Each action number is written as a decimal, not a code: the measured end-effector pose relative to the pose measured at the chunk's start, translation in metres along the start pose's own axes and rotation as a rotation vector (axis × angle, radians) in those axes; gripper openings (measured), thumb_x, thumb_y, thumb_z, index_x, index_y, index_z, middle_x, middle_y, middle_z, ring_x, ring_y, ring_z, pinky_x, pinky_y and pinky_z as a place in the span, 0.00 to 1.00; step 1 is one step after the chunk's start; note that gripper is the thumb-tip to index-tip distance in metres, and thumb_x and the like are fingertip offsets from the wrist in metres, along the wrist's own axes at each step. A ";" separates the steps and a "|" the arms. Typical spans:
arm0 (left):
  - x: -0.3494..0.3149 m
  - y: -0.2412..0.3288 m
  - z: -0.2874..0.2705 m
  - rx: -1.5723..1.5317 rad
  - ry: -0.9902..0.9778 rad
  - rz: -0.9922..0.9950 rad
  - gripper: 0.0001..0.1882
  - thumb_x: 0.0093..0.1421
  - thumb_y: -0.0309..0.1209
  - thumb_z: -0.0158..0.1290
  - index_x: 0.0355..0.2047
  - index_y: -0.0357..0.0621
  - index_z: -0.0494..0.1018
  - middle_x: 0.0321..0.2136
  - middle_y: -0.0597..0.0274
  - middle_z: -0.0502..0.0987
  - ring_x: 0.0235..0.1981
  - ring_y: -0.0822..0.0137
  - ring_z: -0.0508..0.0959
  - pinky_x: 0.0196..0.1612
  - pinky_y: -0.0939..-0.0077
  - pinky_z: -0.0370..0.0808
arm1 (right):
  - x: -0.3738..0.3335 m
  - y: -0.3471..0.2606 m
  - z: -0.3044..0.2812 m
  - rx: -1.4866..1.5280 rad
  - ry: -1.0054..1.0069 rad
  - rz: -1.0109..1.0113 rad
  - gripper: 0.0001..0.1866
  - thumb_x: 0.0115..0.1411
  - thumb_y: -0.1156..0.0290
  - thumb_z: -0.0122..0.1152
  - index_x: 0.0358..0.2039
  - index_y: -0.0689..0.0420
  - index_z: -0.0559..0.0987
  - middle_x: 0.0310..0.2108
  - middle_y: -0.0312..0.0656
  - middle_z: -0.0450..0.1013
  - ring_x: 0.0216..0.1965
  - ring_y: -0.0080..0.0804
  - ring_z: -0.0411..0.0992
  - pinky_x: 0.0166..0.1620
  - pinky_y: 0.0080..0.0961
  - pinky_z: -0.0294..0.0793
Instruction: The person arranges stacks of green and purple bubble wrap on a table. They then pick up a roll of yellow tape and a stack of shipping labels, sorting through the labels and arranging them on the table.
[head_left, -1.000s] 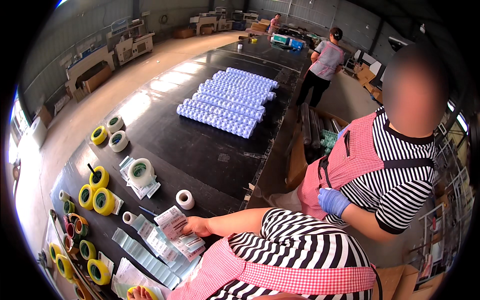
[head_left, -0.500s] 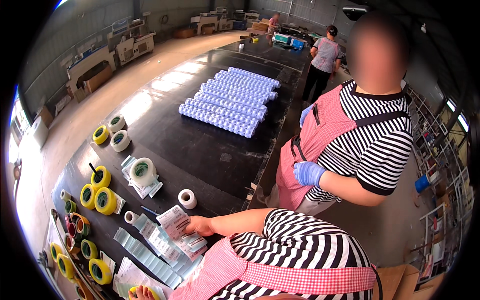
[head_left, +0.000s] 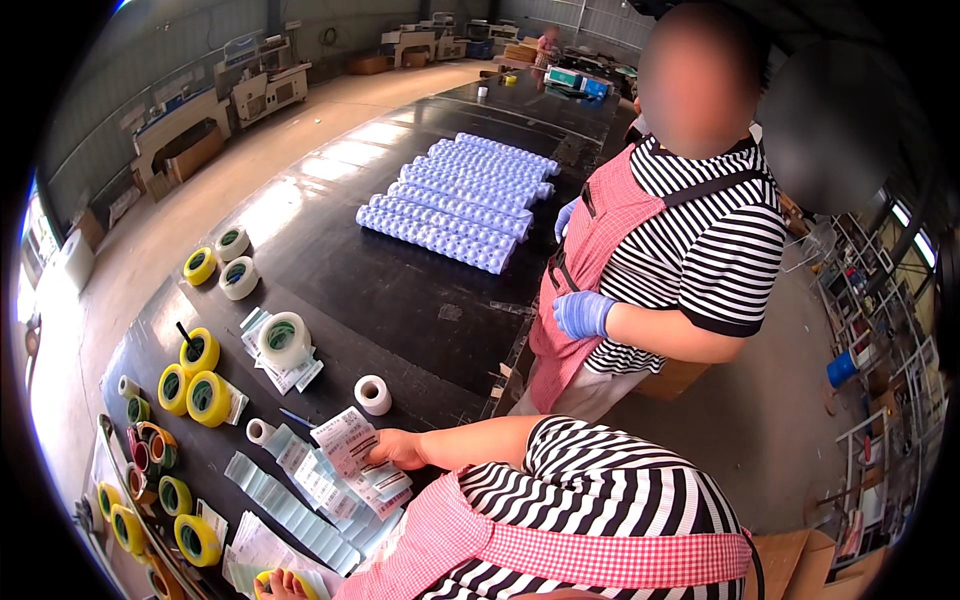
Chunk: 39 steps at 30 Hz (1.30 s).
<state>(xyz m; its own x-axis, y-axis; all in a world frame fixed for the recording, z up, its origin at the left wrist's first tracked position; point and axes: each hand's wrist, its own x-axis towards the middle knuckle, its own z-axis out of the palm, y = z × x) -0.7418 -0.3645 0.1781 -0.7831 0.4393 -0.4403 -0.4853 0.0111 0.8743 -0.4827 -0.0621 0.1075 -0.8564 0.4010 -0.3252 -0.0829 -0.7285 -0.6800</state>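
Note:
My right hand (head_left: 395, 450) reaches left across the black table (head_left: 400, 290) and pinches a printed paper slip (head_left: 345, 440) on top of a fanned pile of slips (head_left: 330, 490). Only the fingertips of my left hand (head_left: 285, 583) show at the bottom edge, lying on a yellow tape roll (head_left: 268, 580); its grip is hidden. A small white tape roll (head_left: 372, 394) stands just beyond my right hand.
Yellow and white tape rolls (head_left: 200, 385) line the table's left side, and a bigger white roll (head_left: 284, 340) sits on papers. Rows of blue-white wrapped rolls (head_left: 455, 200) lie farther back. A co-worker's blue-gloved hand (head_left: 580, 313) hangs by the table's right edge.
The co-worker in the striped shirt has stepped closer along the table's right edge. My right hand has stayed on the paper slips.

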 end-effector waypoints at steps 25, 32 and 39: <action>-0.004 -0.026 0.084 -0.030 -0.392 -0.027 0.27 0.63 0.29 0.54 0.59 0.37 0.56 0.38 0.56 0.76 0.35 0.71 0.78 0.38 0.80 0.76 | -0.004 -0.017 0.019 -0.057 0.064 0.087 0.22 0.56 0.86 0.52 0.52 0.58 0.73 0.50 0.41 0.73 0.51 0.36 0.70 0.58 0.34 0.67; -0.013 -0.042 0.086 0.078 -0.440 -0.127 0.23 0.63 0.30 0.54 0.56 0.37 0.62 0.39 0.56 0.75 0.36 0.71 0.78 0.40 0.79 0.77 | -0.001 -0.006 0.007 -0.050 0.040 0.032 0.23 0.55 0.86 0.52 0.52 0.58 0.73 0.50 0.40 0.73 0.52 0.35 0.70 0.58 0.34 0.66; -0.010 -0.034 0.069 0.098 -0.415 -0.058 0.22 0.63 0.30 0.54 0.54 0.36 0.63 0.39 0.58 0.75 0.37 0.71 0.77 0.39 0.78 0.76 | -0.001 -0.004 0.007 -0.044 -0.015 -0.013 0.23 0.57 0.84 0.51 0.54 0.58 0.72 0.52 0.42 0.72 0.54 0.38 0.70 0.60 0.37 0.65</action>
<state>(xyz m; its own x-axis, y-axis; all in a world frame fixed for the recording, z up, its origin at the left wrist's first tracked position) -0.6902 -0.3071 0.1671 -0.5230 0.7592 -0.3873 -0.4687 0.1233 0.8747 -0.4851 -0.0635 0.1147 -0.8632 0.4011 -0.3065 -0.0714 -0.6981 -0.7124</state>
